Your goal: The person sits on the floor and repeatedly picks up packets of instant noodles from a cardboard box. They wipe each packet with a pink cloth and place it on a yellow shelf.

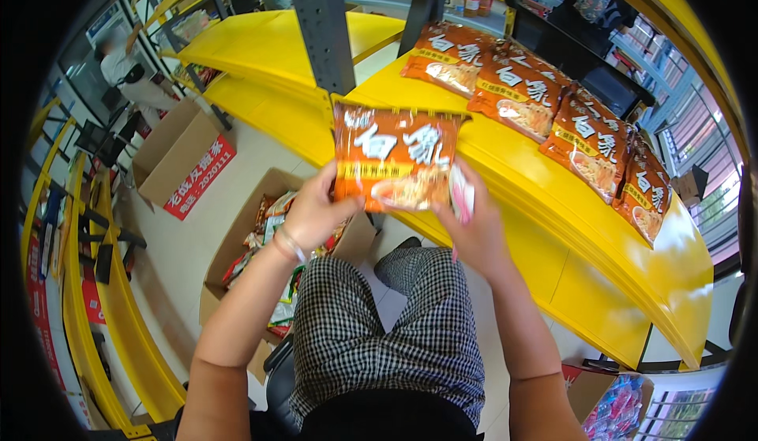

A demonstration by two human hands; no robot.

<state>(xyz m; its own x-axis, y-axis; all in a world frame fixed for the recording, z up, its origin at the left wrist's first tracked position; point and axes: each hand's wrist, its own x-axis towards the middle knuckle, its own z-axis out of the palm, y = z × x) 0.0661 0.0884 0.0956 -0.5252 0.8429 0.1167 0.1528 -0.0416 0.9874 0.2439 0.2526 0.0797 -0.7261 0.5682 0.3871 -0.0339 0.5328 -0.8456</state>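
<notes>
An orange-brown packet of instant noodles (398, 159) is held upright before me, its printed front facing up at the camera. My left hand (317, 210) grips its lower left corner, with the thumb on the front. At the lower right edge my right hand (474, 219) holds the same packet, and a small white and pink item (461, 195) sits between that hand and the packet. Several matching packets (515, 100) lie in an overlapping row on the yellow metal shelf (503, 157) to the right.
An open cardboard box (222, 251) of mixed packaged food stands at my left knee. Farther left is another cardboard box (177, 151). A grey shelf post (323, 32) rises ahead. A person (127, 74) stands at the far left. A box of bottles (616, 408) is at lower right.
</notes>
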